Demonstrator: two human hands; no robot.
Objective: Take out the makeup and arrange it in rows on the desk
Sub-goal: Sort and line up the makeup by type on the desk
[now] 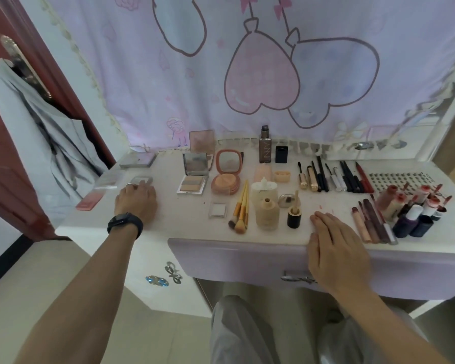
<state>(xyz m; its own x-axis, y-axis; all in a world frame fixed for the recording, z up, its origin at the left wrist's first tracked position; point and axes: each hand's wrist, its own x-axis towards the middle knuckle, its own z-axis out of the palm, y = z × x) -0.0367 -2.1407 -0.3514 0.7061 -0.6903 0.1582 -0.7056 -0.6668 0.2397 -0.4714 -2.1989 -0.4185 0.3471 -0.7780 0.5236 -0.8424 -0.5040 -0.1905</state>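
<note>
right hand lies flat with straight fingers on the front edge of the desk, left hand rests palm-down touching a small clear compact, makeup lined in rows between them.

brown pump bottle — vertical letters "NNY", other labels unreadable

Desk, white top: palettes, brushes, bottles, mascaras, lip glosses, lash card, laid in rows.
</note>
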